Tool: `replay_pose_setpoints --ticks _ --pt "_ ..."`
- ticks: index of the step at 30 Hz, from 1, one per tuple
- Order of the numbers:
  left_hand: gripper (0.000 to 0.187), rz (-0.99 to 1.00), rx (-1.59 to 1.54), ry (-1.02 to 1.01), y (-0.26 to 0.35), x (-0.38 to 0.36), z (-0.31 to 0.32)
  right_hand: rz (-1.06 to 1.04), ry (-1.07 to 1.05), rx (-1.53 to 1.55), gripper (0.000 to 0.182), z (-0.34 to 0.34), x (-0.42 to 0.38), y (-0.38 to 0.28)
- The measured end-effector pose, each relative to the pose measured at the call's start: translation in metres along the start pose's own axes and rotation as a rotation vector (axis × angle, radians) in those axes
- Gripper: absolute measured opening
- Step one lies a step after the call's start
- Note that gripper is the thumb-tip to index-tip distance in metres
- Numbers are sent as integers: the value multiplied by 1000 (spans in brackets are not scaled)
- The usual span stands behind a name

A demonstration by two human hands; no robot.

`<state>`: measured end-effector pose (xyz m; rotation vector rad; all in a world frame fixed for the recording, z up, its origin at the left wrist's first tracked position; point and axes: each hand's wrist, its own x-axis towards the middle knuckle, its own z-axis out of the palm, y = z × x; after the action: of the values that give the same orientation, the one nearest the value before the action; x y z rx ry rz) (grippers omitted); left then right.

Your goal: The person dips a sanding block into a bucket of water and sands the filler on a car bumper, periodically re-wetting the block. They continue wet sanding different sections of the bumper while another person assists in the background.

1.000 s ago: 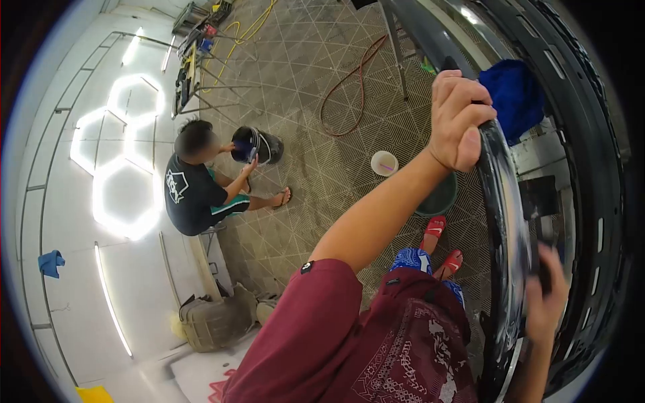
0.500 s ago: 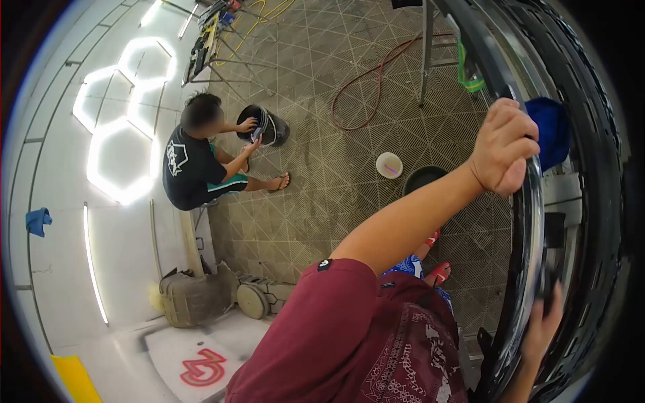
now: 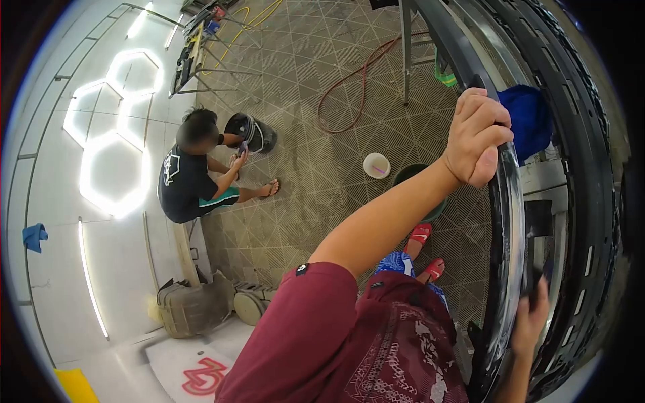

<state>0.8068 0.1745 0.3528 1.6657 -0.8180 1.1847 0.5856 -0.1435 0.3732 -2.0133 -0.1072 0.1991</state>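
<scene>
Fingers curled over its glossy edge, my left hand [image 3: 480, 138] grips a long black car-body panel [image 3: 505, 221]. Lower on the same panel, my right hand [image 3: 532, 322] is against its inner side with a small dark object [image 3: 533, 285] at its fingers, blurred and partly hidden. A blue cloth [image 3: 527, 121] hangs over the panel beside my left hand. A slatted black part [image 3: 581, 195] lies along the right.
A person [image 3: 185, 178] crouches at the left by a black bucket [image 3: 264, 136]. On the patterned floor are a white tub [image 3: 376, 166], a dark green bucket [image 3: 430, 208] and a red hose [image 3: 363, 87]. A metal stand [image 3: 406, 60] rises behind the panel.
The whole view has shifted, so the panel and my hands appear farther left. My left hand keeps its grip. The crouching person's hands have moved at the black bucket.
</scene>
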Motion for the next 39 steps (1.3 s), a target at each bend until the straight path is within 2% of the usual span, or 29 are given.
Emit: replay_pose_setpoints --ticks 1,2,3,4,7,8,10,11,13,15,16,18,20,23,28,31,36,39 --pt "37 -8 4 -18 4 5 -4 33 -16 62 60 1 -3 -8" --pt "27 15 14 -16 5 9 -6 81 -11 119 59 1 -16 -15" --pt "28 18 26 -20 5 7 -7 82 24 148 57 10 -1 -17" --pt "31 44 30 -64 0 10 -9 79 -15 59 56 21 38 -50" --pt "48 7 91 -76 13 11 -8 -89 -26 139 51 49 140 -78" --pt "51 -1 141 -75 15 12 -8 -187 -26 289 50 58 161 -77" --pt "50 8 197 -136 14 12 -13 -158 9 445 49 74 158 -70" --pt "51 65 220 -99 8 6 -8 -142 -28 436 49 64 142 -64" --pt "52 20 193 -103 15 1 0 -110 -123 463 49 38 91 -45" --pt "53 -10 186 -147 18 -8 -6 -118 -92 493 49 45 83 -31" --pt "54 -47 199 -137 16 -13 -8 -139 -64 510 48 47 84 -23" --pt "56 -88 185 -160 17 -12 -7 -182 -66 489 47 67 162 -45" --pt "55 -91 191 -175 14 -12 -10 -199 9 517 46 80 177 -46" --pt "55 -118 198 -183 17 -13 -8 -156 -43 554 42 59 130 -32" --pt "56 -111 143 -184 13 -11 -9 -198 110 486 43 86 171 -43" --pt "57 -113 161 -200 13 -12 -10 -245 12 464 41 69 152 -33" --pt "56 -132 159 -169 11 -19 -6 -261 48 490 42 81 179 -40" --pt "57 -123 155 -210 10 -15 -14 -306 77 488 42 75 160 -42"
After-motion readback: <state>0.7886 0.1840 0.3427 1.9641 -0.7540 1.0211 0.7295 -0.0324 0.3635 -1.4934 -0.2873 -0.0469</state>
